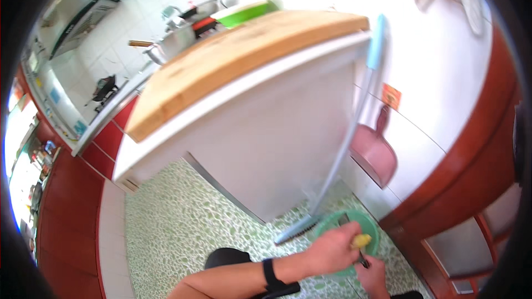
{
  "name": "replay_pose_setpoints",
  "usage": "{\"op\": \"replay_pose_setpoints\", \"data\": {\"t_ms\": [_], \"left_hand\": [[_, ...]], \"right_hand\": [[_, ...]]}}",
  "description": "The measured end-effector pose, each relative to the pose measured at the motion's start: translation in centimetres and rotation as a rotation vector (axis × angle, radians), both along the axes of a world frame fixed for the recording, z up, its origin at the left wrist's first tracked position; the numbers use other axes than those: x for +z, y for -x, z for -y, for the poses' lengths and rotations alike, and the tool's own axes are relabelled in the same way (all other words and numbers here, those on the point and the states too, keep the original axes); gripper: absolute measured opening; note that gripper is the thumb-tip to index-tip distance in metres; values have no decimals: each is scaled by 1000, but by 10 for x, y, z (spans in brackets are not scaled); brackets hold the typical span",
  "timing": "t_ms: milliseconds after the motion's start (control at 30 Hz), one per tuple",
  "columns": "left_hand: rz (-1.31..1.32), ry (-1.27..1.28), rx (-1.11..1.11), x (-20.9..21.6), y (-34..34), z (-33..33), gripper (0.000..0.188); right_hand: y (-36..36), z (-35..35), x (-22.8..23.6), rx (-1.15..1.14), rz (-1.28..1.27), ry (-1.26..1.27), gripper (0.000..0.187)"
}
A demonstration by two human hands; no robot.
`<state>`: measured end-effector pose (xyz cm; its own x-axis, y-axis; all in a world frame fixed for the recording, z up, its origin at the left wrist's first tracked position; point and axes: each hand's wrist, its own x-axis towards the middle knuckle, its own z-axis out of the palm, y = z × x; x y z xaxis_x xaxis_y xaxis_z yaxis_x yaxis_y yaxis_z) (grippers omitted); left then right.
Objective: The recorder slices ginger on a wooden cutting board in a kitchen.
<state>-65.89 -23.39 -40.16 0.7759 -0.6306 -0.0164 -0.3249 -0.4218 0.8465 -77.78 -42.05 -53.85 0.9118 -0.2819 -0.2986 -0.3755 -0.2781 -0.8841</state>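
Over a green bucket (372,227) on the floor, my left hand (332,250) is closed round a small pale yellow lump (362,241), which looks like a piece of peeled vegetable. My left wrist wears a black band (270,274). Just below and to the right, my right hand (373,277) is closed on a thin dark-handled tool (364,261) whose end meets the yellow lump. The tool's kind is blurred, and my left hand partly covers it. Another dark narrow piece (343,220) shows beyond my left fingers; what it belongs to is unclear.
A broom (354,122) leans beside the white cabinet (277,133), its head near the bucket. A thick wooden board (238,66) tops that cabinet. A pink dustpan (377,152) hangs on the wall. Red-brown furniture (465,188) stands close on the right.
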Motion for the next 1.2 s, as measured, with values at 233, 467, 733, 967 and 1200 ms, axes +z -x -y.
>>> {"op": "replay_pose_setpoints", "data": {"t_ms": [233, 467, 733, 967, 1200], "left_hand": [[14, -111, -13, 11, -20, 4, 40], [-150, -161, 77, 16, -50, 0, 40], [-189, -97, 126, 18, -57, -51, 29], [-651, -452, -218, 16, -42, -90, 25], [-984, -120, -149, 25, 9, -136, 38]], "right_hand": [[-16, -25, 2, -63, -200, -65, 25], [-21, -60, -11, -325, -103, -156, 33], [-4, -51, 97, -156, -427, -104, 33], [13, -35, 138, -185, -504, -92, 25], [1, -34, 234, -46, -631, 3, 24]]}}
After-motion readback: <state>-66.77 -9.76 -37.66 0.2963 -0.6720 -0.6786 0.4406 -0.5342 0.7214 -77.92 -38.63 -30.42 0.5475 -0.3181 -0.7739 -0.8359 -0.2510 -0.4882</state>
